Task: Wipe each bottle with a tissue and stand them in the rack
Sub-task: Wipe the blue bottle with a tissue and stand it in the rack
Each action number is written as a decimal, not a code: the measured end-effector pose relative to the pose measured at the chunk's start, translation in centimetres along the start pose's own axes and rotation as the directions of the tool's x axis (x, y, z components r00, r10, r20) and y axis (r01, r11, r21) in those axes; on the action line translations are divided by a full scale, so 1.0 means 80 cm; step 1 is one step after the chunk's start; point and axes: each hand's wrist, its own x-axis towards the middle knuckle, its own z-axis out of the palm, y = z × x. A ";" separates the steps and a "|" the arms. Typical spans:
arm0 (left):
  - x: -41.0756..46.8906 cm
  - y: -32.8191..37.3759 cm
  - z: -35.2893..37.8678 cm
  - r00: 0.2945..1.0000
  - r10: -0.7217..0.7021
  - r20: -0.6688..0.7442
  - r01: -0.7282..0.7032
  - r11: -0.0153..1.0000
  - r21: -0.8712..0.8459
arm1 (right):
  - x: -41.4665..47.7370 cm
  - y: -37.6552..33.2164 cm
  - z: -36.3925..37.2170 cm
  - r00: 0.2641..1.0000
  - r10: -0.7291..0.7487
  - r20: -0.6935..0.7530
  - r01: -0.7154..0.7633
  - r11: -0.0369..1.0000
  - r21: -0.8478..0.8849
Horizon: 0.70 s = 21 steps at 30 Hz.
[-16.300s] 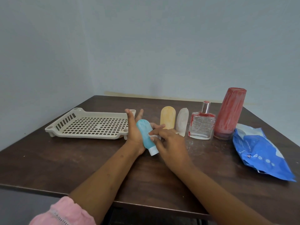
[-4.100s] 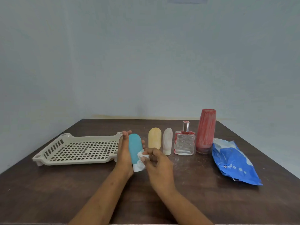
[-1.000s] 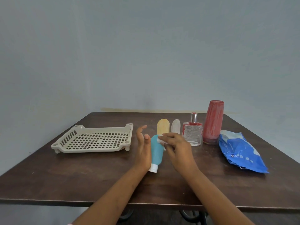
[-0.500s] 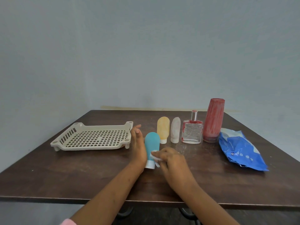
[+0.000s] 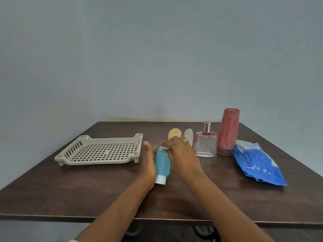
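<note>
- Head camera, the hands: the left hand (image 5: 148, 165) is wrapped round the blue bottle (image 5: 162, 163) from its left side. It holds the bottle just above the table (image 5: 87, 193), with the white cap end toward the person.
- Head camera, the wiping: the right hand (image 5: 181, 156) pinches a white tissue (image 5: 164, 148) and presses it on the bottle's far end. Only a bit of tissue shows, so it is probably bunched up small.
- Head camera, how it handles: the blue bottle looks soft and light, like a squeeze tube. It may bend if squeezed hard. The middle of its body looks like the best place to hold.
- Head camera, the rest: the rack (image 5: 101, 151) sits just to the left. A yellow bottle (image 5: 173, 133), a white bottle (image 5: 188, 135), a glass bottle (image 5: 205, 145) and a tall red bottle (image 5: 228, 131) stand in a row behind the hands. The glass one could break, so its wide sides are the safest grip.
</note>
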 end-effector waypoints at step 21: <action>-0.005 0.003 -0.001 1.000 -0.008 0.001 0.008 0.999 -0.044 | -0.042 0.016 -0.010 0.966 -0.131 0.222 0.034 0.919 0.394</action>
